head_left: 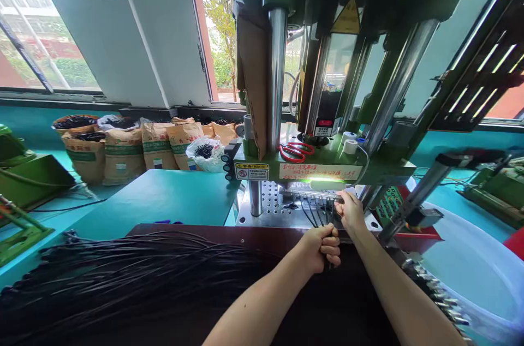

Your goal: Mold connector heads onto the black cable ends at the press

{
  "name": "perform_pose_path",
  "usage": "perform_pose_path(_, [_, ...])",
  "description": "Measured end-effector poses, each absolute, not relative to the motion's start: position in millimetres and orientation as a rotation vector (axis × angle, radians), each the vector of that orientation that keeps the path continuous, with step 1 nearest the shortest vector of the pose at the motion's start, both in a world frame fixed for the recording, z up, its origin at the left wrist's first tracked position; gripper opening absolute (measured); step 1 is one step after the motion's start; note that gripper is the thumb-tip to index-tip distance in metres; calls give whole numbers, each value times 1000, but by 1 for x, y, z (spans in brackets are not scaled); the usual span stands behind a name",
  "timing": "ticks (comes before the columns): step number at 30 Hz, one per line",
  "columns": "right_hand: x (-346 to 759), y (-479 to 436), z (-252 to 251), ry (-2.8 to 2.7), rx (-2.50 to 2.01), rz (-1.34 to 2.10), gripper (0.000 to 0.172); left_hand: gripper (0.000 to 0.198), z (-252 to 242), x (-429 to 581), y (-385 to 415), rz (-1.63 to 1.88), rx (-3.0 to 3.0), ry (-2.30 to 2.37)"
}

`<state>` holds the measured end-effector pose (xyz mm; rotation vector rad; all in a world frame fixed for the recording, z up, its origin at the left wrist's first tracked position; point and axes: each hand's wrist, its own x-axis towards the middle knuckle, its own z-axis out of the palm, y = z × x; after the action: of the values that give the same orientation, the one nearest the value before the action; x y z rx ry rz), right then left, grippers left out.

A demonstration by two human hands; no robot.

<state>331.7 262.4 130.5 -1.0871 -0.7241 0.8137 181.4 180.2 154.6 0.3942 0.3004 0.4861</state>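
Note:
Several thin black cables [311,214] run from a metal mould bar [313,196] on the machine's perforated metal plate [268,200] down to my left hand [323,248]. My left hand is closed around the bundle at the dark red table edge. Farther forward and to the right, my right hand [349,210] has its fingers closed on the right end of the mould bar. Above the bar is the green press [327,168] with a lit strip. A large heap of long black cables [135,275] lies on the table to the left.
Red-handled scissors [295,152] lie on the press ledge. A teal table [188,193] stands at left, paper sacks [125,152] behind it. At right are a jointed metal arm [421,193], a row of metal parts [438,291] and a large pale round tub [470,264].

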Motion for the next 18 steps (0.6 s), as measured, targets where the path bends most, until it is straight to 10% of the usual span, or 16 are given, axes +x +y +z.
perform_pose_path(11, [348, 228, 135, -630, -1109, 831, 26, 30, 142, 137, 105, 296, 1006, 237])
perform_pose_path(18, [388, 205, 121, -776, -1282, 906, 21, 33, 189, 25, 134, 1480, 773, 245])
